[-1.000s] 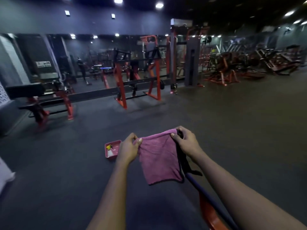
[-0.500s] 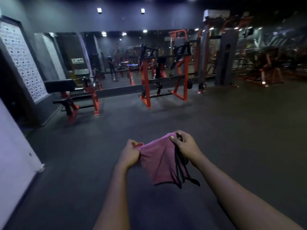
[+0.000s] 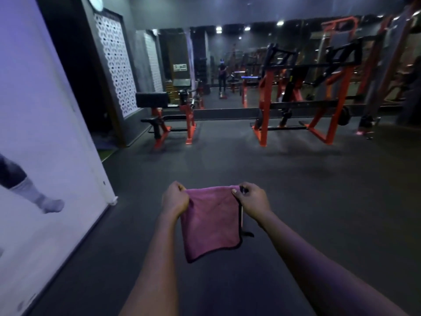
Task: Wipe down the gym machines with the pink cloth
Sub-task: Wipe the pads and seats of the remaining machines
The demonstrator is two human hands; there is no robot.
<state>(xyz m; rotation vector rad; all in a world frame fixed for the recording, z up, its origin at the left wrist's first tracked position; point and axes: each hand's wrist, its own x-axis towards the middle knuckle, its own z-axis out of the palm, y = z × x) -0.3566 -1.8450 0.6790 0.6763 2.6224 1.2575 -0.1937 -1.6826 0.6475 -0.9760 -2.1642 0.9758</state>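
white wall panel left | perforated screen behind it | mirror far wall | dark floor

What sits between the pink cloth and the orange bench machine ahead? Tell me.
Only bare dark floor separates the pink cloth from the orange bench machine, in the head view.

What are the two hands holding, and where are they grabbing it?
Both hold the pink cloth by its top edge: the left hand pinches the left corner, the right hand the right corner. The rest hangs down.

small green-and-white sign at the back, lettering too blurred to read, no other text legible
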